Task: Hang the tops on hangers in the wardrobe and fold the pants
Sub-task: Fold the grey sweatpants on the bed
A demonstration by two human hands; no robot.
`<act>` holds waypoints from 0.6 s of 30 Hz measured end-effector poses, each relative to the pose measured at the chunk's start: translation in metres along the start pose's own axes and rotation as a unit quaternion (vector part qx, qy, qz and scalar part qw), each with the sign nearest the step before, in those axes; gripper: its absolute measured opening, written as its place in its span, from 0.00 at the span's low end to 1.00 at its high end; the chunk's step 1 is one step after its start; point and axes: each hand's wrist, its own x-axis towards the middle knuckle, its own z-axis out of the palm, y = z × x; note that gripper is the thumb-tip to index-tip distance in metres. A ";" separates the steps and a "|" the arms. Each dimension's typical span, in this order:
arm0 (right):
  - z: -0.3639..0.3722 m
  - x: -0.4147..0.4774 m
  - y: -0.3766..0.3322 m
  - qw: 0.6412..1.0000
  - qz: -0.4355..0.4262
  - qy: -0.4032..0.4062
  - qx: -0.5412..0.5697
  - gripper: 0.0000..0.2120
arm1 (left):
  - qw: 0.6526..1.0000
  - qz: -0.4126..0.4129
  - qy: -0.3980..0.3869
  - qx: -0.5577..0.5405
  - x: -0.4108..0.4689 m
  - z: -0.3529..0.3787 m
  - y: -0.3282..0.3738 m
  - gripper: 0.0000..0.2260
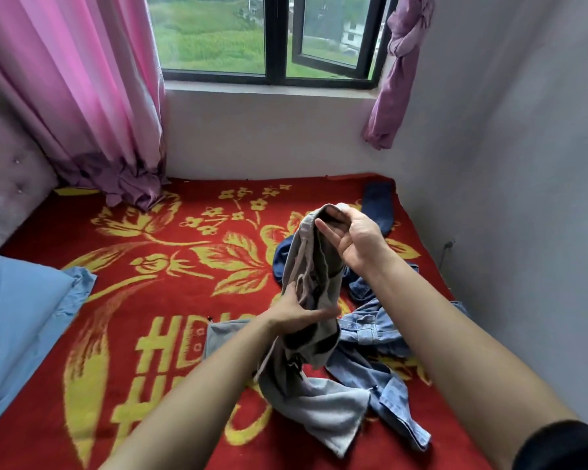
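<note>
Grey and soft, the pants hang in the air between my two hands, over the bed. My right hand is up high. Its thumb and first finger pinch the top edge of the pants, and my other fingers stick out straighter. A white string dangles down the front of the pants, just under that edge. My left hand is lower and closer to me. Its fingers are curled round the middle of the pants and squeeze the cloth into a bunch. Below my left hand the rest of the pants drops down and lies crumpled on the red blanket, which has big yellow flowers on it.

Just beside the pants, on the right, lie some light blue denim clothes in a messy heap. I cannot tell if they are a top or pants. The bottom of the grey pants touches them. A pale blue piece pokes out from under my left arm. Behind the pants sits a dark blue cloth, partly hidden. Farther back, near the wall, lies a long navy thing.

On the far left is a light blue pillow. A pink curtain hangs down to the bed by the window.
</note>
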 end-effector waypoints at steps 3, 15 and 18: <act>-0.011 0.003 -0.009 0.997 -0.049 0.041 -0.049 0.13 | 0.980 -0.025 0.141 0.140 0.007 0.014 0.006 0.17; -0.117 0.011 -0.022 0.582 -0.153 0.057 -0.797 0.25 | 0.859 0.140 0.372 0.323 -0.001 -0.087 0.060 0.21; -0.108 0.011 -0.020 0.521 -0.147 -0.009 -0.841 0.34 | 0.838 0.164 0.417 0.311 -0.010 -0.106 0.093 0.23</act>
